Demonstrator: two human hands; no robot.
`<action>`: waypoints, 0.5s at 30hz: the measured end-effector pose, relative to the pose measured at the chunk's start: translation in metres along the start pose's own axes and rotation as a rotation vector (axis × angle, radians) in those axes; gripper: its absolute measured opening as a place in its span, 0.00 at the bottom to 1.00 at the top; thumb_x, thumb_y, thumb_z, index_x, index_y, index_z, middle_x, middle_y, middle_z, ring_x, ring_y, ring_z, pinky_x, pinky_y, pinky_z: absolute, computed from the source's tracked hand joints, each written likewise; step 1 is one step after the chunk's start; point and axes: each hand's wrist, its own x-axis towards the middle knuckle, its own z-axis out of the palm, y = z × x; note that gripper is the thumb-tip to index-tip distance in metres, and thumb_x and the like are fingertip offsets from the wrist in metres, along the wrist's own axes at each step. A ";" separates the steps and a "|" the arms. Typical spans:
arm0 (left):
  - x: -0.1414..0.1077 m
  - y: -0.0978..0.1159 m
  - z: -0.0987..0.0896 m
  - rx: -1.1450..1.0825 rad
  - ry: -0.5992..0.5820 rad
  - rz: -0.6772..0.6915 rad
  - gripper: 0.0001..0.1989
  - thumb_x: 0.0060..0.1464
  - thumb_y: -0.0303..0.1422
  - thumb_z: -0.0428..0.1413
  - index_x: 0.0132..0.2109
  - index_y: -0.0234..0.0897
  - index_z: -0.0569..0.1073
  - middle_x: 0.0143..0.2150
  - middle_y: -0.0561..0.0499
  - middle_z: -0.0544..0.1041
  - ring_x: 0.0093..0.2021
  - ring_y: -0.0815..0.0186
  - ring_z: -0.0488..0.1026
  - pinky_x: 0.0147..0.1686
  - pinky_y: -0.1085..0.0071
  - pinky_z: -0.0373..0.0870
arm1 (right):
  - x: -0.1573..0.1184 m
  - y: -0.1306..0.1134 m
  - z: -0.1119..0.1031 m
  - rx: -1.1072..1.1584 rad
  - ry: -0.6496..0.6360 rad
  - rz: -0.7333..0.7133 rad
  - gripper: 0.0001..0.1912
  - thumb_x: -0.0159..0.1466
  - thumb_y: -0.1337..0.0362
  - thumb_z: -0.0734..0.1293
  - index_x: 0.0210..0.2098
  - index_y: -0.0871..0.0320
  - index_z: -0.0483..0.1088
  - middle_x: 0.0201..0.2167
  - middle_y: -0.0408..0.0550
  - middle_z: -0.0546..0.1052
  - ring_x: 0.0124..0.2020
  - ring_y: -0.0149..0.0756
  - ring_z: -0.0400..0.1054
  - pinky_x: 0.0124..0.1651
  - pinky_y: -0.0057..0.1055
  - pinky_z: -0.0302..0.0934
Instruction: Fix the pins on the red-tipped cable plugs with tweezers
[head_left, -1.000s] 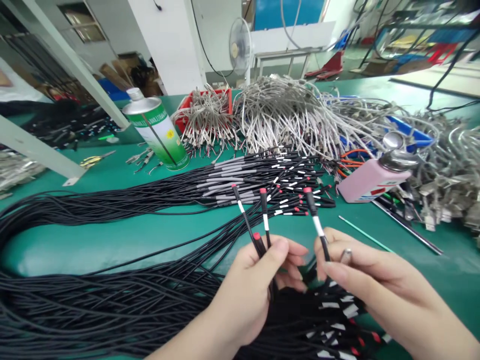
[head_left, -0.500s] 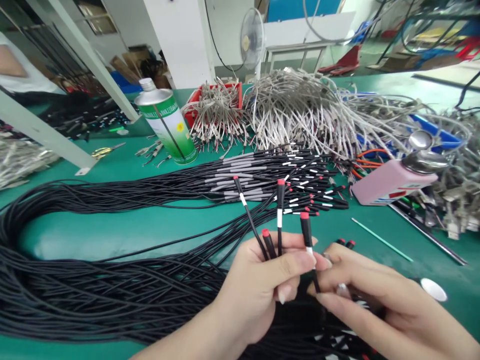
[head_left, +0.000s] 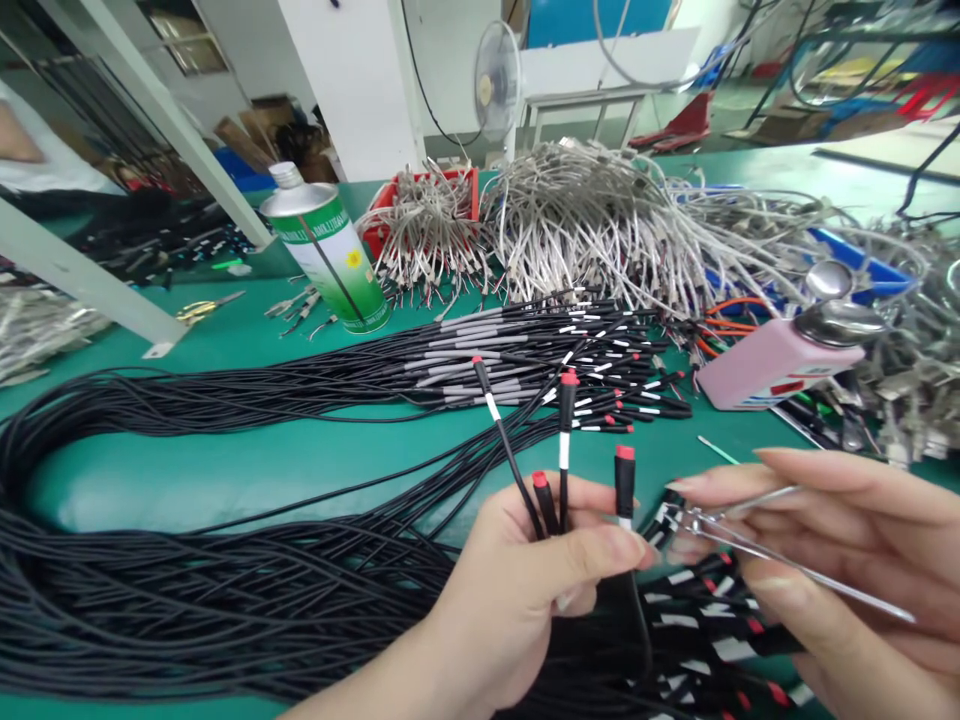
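Note:
My left hand (head_left: 517,570), at the lower middle, is closed around several black cables (head_left: 512,465). Their red-tipped connector ends (head_left: 568,400) stick up above the fingers, with white bands below some of them. At the right, my right hand (head_left: 847,560) holds a small silvery tool (head_left: 787,563) with two thin arms meeting at a pivot; its exact kind is unclear. The tool's jaw end lies beside my left fingertips, close to a black cable part. Below both hands, more red-tipped, white-banded cable ends (head_left: 739,650) lie together.
Long black cables (head_left: 187,570) loop across the green table (head_left: 225,470). Behind them stand a green-and-white can (head_left: 330,255), a red bin (head_left: 469,195) of cables and a pile of grey cables (head_left: 585,220). A pink bottle (head_left: 776,365) tilts at right; gold-handled scissors (head_left: 199,310) lie at left.
My right hand has moved right and turned, bringing the silvery tool into clear view. My left hand still grips the cables and has shifted slightly right and down in view.

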 end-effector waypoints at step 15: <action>-0.001 0.000 0.002 0.023 -0.084 -0.018 0.06 0.45 0.26 0.66 0.30 0.34 0.75 0.24 0.50 0.79 0.15 0.83 0.55 0.17 0.78 0.42 | -0.003 -0.001 0.010 0.268 -0.064 -0.001 0.15 0.53 0.59 0.75 0.38 0.41 0.71 0.31 0.35 0.79 0.27 0.26 0.75 0.32 0.13 0.71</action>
